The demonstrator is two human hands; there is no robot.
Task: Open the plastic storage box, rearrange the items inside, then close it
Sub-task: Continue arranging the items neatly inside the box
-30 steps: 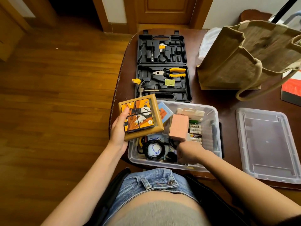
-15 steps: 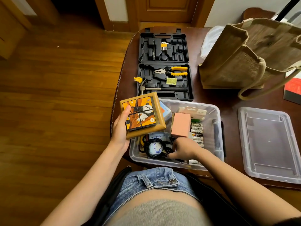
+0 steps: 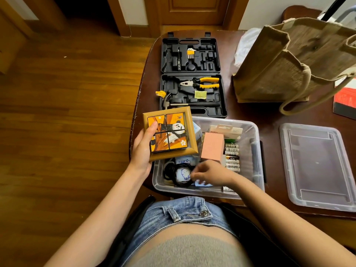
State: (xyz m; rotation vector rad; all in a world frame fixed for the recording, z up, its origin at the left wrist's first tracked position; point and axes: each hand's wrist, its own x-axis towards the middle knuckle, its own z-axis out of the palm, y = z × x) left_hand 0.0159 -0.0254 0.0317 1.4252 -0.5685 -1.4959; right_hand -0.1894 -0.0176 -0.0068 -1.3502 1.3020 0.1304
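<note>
The clear plastic storage box (image 3: 254,132) stands open at the table's near edge, its lid (image 3: 317,166) lying flat to the right. My left hand (image 3: 143,149) holds a wooden-framed panda block puzzle (image 3: 169,132) above the box's left rim, thumb on its face. Down inside the box's near part, my right hand (image 3: 210,174) has its fingers curled at a small blue-and-white item beside a round white piece wrapped in black cable (image 3: 183,174); what they grip is hidden. A pink box (image 3: 212,147) stands upright in the middle, with several batteries (image 3: 232,157) to its right.
An open black tool case (image 3: 192,78) with pliers, a hammer and hex keys lies behind the box. A burlap tote bag (image 3: 285,60) stands at the back right, with a red book (image 3: 344,101) at the right edge. Wooden floor lies to the left of the table.
My right hand has moved left and deeper into the box's near part, toward the cable-wrapped piece. My left hand keeps holding the puzzle in about the same place.
</note>
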